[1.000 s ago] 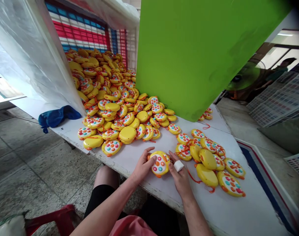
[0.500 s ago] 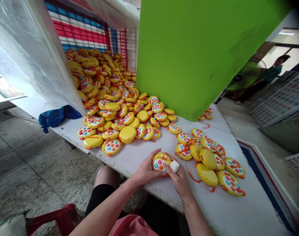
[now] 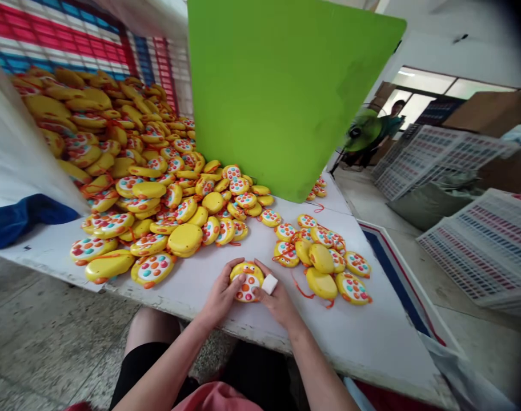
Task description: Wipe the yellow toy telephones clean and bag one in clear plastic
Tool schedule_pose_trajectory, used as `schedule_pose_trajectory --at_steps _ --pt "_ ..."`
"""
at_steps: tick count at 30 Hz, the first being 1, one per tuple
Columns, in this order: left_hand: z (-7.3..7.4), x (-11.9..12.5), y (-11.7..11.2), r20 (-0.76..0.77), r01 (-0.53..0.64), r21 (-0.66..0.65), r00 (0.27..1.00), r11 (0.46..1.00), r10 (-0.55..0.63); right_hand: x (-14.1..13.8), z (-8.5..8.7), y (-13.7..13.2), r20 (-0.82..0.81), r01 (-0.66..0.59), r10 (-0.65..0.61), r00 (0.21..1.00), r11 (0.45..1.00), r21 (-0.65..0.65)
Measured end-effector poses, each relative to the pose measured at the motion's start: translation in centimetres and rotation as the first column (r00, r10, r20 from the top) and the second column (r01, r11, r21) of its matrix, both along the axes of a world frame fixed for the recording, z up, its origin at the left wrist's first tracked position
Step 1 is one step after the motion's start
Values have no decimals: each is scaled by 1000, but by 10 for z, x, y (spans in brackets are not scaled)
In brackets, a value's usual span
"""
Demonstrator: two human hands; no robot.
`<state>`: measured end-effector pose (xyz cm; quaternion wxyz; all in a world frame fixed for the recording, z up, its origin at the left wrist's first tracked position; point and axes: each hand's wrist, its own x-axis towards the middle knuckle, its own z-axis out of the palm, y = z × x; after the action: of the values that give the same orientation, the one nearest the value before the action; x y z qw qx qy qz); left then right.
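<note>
A yellow chick-shaped toy (image 3: 248, 281) with coloured buttons sits near the front edge of the white table (image 3: 372, 337), held between both hands. My left hand (image 3: 220, 294) curls round its left side, thumb on the face. My right hand (image 3: 278, 298) grips its right side and also pinches a small white block (image 3: 269, 283) against it. A big heap of the same toys (image 3: 149, 171) rises to the left and back. A smaller group of toys (image 3: 324, 257) lies just right of my hands.
An upright green board (image 3: 281, 97) stands behind the toys. A blue cloth (image 3: 16, 220) lies at the left edge. White crates (image 3: 479, 245) and a green fan (image 3: 363, 128) stand on the floor to the right, where a person stands far back.
The view swung right and pulled back. The toy went from lying flat to being gripped and tilted up by both hands, the white block pressed at its right side.
</note>
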<state>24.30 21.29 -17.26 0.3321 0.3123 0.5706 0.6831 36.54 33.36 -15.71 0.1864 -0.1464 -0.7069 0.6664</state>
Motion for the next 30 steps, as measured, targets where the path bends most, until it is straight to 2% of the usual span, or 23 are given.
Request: schedule_pose_trajectory --at_steps 3,6,8,9,11,13,15,16,17,18,19,22,23,24,27,30 --pt "0 0 -1 -26 13 8 1000 1000 -13 0 -1 -2 -15 35 -34 999 997 75" --pt "2 2 -3 -50 3 12 999 1000 -3 -1 -2 -5 -49 128 -120 992 973 192" --pt "2 3 -4 -22 -12 20 1000 1000 13 -1 -2 0 -103 263 -243 965 923 282" --pt "2 4 -3 0 -19 26 1000 999 19 0 0 7 -143 349 -318 937 874 338" --pt "1 5 -2 30 -28 32 999 999 27 4 8 27 -242 510 -451 859 716 477" --pt "-1 5 1 30 -35 24 999 999 34 9 20 53 -341 604 -524 780 492 626" --pt "-3 5 3 21 -35 9 999 999 35 12 34 78 -420 636 -568 708 256 728" --pt "-5 6 3 16 -32 0 999 999 32 11 40 88 -444 627 -569 692 170 760" --pt "-6 6 4 11 -28 -7 1000 1000 28 7 45 96 -453 606 -559 695 116 787" --pt "-7 6 4 7 -24 -14 1000 1000 24 1 49 102 -442 575 -540 716 97 813" --pt "-9 6 5 4 -23 -19 1000 1000 23 -9 51 107 -408 529 -516 753 105 842" --pt "-10 7 5 5 -24 -32 1000 999 24 -56 46 121 -122 251 -476 871 219 943" --pt "-10 7 5 8 -25 -38 1000 999 25 -76 41 127 13 127 -476 880 262 957" --pt "-10 7 5 13 -24 -44 1000 999 24 -95 36 134 89 57 -469 879 288 956" --pt "-9 7 5 38 -9 -55 999 998 11 -144 21 153 220 -60 -466 857 335 940" --pt "-10 6 6 78 8 -50 997 999 -4 -165 11 165 312 -141 -470 826 363 921"
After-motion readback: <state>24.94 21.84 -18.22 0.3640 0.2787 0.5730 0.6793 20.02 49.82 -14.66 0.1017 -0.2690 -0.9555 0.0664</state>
